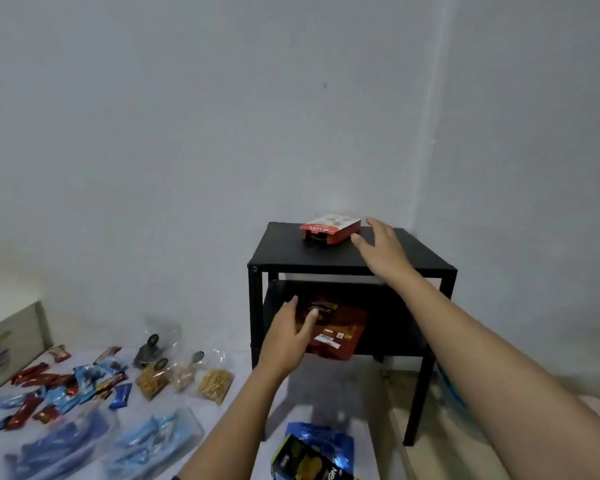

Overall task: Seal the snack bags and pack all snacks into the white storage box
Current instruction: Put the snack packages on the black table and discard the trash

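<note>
On the table (284,251) the red box (329,230) lies just left of my right hand (383,251) with its spread, empty fingers (378,226) — my left hand (288,336), loose and empty too, hovers by the red bag (343,336) on the lower shelf (392,327).

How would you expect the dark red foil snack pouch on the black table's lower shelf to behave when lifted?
The dark red foil snack pouch looks soft-sided, so it will probably sag. Its smooth-looking film may slip when gripped. It seems to overhang the lower shelf of the black table, so a push might slide it off.
</note>
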A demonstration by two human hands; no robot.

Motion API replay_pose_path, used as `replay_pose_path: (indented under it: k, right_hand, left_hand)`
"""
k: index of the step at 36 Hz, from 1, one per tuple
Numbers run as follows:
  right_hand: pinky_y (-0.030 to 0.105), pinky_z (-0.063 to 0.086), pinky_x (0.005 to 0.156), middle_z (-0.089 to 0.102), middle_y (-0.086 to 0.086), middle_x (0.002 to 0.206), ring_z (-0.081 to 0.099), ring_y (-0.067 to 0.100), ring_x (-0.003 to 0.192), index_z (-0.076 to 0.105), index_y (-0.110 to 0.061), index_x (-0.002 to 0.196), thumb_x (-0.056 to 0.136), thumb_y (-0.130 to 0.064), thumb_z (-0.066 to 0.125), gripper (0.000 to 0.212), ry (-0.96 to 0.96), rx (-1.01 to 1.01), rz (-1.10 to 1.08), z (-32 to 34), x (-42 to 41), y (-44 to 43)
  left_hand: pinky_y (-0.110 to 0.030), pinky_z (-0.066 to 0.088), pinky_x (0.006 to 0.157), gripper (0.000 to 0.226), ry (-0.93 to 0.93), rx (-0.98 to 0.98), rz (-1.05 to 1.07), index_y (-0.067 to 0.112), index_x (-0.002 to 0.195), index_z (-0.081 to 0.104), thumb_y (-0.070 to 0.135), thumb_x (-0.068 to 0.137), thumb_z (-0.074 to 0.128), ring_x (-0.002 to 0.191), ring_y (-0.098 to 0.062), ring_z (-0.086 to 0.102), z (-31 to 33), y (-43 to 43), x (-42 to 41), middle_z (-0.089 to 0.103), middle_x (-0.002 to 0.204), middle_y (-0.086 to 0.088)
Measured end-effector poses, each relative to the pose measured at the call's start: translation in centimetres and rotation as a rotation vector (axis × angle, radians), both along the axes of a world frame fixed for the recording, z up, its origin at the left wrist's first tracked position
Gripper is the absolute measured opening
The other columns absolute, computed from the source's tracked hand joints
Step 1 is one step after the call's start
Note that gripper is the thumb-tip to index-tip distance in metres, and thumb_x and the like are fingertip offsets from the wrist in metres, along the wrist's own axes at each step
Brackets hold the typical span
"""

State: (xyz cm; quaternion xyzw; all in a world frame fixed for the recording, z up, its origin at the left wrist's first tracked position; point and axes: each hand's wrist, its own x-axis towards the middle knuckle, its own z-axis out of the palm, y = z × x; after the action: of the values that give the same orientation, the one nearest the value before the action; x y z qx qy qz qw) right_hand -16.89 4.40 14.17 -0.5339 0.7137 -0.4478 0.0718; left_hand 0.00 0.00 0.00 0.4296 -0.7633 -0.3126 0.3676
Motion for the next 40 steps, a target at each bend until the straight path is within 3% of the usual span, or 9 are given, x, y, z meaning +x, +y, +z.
replay_pose_path:
  k: [5,11,17,21,24,28,32,35,40]
  right_hand:
    - [0.033,0.028,0.108,0.023,0.009,0.152,0.031,0.026,0.137,0.028,-0.016,0.146,0.095,-0.031,0.047,0.056,-0.064,0.05,-0.071,1.0,-0.6,-4.2]
    - [0.04,0.028,0.11,0.014,0.012,0.153,0.026,0.036,0.137,0.025,-0.027,0.146,0.094,-0.043,0.041,0.056,-0.115,0.116,-0.101,1.0,-0.3,-8.6]
    - [0.047,0.02,0.114,0.007,0.023,0.155,0.011,0.043,0.141,0.016,-0.033,0.148,0.092,-0.05,0.04,0.063,-0.054,0.32,-0.183,0.2,0.2,-10.7]
    - [0.048,0.02,0.114,0.033,0.016,0.149,0.027,0.04,0.136,0.028,-0.027,0.144,0.092,-0.042,0.041,0.056,0.011,0.381,-0.198,0.1,0.8,-10.9]
    - [0.057,0.004,0.114,0.034,0.013,0.149,0.026,0.037,0.138,0.031,-0.024,0.144,0.095,-0.034,0.039,0.051,0.023,0.393,-0.195,0.2,1.3,-10.8]
    - [0.057,0.002,0.114,0.04,0.011,0.144,0.033,0.033,0.135,0.036,-0.022,0.141,0.095,-0.026,0.04,0.047,0.02,0.356,-0.235,0.1,1.9,-10.8]
    - [0.05,0.016,0.116,0.046,0.009,0.138,0.042,0.03,0.128,0.045,-0.017,0.136,0.093,-0.022,0.043,0.043,0.004,0.283,-0.272,-0.3,2.2,-10.6]
    - [0.038,0.039,0.102,0.05,0.009,0.134,0.049,0.028,0.12,0.052,-0.018,0.131,0.094,-0.017,0.044,0.038,0.036,0.189,-0.255,-0.4,2.3,-9.9]
    - [0.032,0.045,0.085,0.053,0.009,0.132,0.053,0.028,0.115,0.055,-0.021,0.13,0.094,-0.009,0.046,0.039,0.123,0.062,-0.245,-1.1,2.1,-9.0]
  left_hand:
    - [-0.047,0.043,0.103,0.097,-0.11,0.148,0.001,0.029,0.143,0.025,0.086,0.065,0.041,0.133,-0.022,0.039,-0.3,-4.1,-1.8,0.035,0.147,-0.003]
    - [-0.052,0.006,0.115,0.095,-0.441,0.155,0.02,0.026,0.15,0.0,0.074,0.078,0.042,0.145,-0.033,-0.007,-1.5,-5.3,-2.3,0.0,0.157,-0.016]
    - [-0.047,0.001,0.117,0.087,-0.643,0.084,0.038,0.027,0.149,0.008,0.074,0.081,0.034,0.144,-0.035,-0.008,-3.9,-5.0,-2.1,-0.004,0.158,-0.014]
    - [-0.044,0.009,0.117,0.083,-0.616,0.025,0.052,0.023,0.149,0.015,0.071,0.083,0.036,0.145,-0.031,0.006,-4.0,-4.4,-1.8,0.009,0.158,-0.01]
    - [-0.043,0.022,0.113,0.082,-0.59,-0.009,0.075,0.02,0.146,0.024,0.068,0.082,0.044,0.14,-0.03,0.02,-3.8,-4.0,-1.4,0.021,0.153,-0.01]
    - [-0.039,0.034,0.105,0.071,-0.461,-0.017,0.129,0.018,0.134,0.043,0.059,0.078,0.059,0.129,-0.026,0.034,-3.7,-3.4,-0.9,0.037,0.139,-0.007]
    - [-0.035,0.048,0.092,0.062,-0.206,0.053,0.13,0.017,0.128,0.05,0.042,0.076,0.072,0.12,-0.021,0.041,-3.9,-2.7,-0.7,0.04,0.128,-0.003]
    - [-0.03,0.05,0.088,0.06,-0.027,0.136,0.11,0.013,0.128,0.05,0.028,0.076,0.075,0.114,-0.02,0.05,-4.0,-2.2,-0.5,0.041,0.124,-0.003]
    - [-0.022,0.044,0.087,0.056,0.139,0.214,0.082,0.009,0.126,0.052,0.017,0.076,0.075,0.106,-0.014,0.049,-4.2,-1.5,0.0,0.043,0.123,-0.006]
